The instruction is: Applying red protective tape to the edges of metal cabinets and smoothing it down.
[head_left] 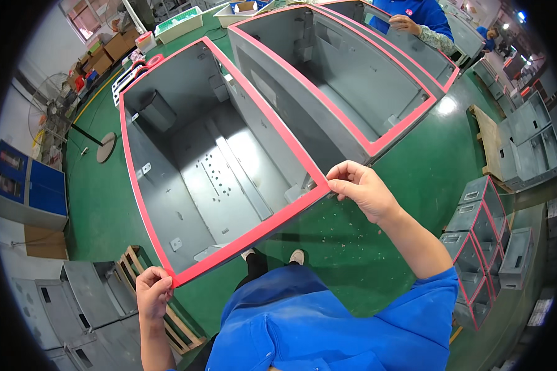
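Observation:
In front of me lies a large open grey metal cabinet (151, 198), its rim covered with red tape (254, 240). My left hand (153, 293) is closed at the near left corner, thumb and forefinger pinching the tape there. At the near right corner my right hand (366, 193) pinches the other end of the near strip, its remaining fingers curled. The strip runs straight along the near edge between both hands. Whether it is fully pressed down I cannot tell. Inside the cabinet are small brackets and a floor panel with several holes.
A second taped cabinet (337, 117) stands right beside mine, with a co-worker's hand (405, 25) at another behind it. Tape rolls (155, 60) lie past the far left corner. A fan (56, 111) stands left; stacked cabinets (476, 241) and wooden pallets (486, 142) line the right.

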Tool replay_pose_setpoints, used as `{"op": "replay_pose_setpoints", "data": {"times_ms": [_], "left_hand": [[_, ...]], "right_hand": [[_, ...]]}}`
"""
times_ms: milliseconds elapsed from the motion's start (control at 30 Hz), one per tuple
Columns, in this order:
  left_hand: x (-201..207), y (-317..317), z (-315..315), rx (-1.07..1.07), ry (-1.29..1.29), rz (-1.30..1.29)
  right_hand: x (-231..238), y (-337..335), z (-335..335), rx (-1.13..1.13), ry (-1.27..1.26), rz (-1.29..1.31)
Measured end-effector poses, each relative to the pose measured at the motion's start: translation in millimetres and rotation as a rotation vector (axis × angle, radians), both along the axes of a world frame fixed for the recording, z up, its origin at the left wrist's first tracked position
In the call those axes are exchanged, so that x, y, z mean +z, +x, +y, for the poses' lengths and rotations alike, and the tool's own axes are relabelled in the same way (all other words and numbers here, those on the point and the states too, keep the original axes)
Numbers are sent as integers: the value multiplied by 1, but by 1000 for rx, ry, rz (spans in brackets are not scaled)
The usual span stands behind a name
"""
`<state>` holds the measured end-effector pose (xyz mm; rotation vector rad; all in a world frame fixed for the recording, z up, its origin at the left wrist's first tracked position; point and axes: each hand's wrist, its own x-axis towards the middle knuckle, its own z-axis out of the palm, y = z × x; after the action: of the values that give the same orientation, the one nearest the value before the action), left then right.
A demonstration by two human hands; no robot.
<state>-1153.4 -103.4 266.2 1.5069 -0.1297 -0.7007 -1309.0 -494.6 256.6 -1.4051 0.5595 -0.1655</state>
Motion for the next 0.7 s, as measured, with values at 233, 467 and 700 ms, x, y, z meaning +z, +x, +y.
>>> {"op": "replay_pose_setpoints", "data": {"times_ms": [233,467,700], "left_hand": [[0,-1,-2,19,-6,7],[9,2,5,-44,69,-1],[11,-3,10,-16,92,0]], "right_hand": [[0,4,5,-45,-54,-9],[1,5,10,-40,-44,-27],[-8,6,12,-36,-127,-61]]}}
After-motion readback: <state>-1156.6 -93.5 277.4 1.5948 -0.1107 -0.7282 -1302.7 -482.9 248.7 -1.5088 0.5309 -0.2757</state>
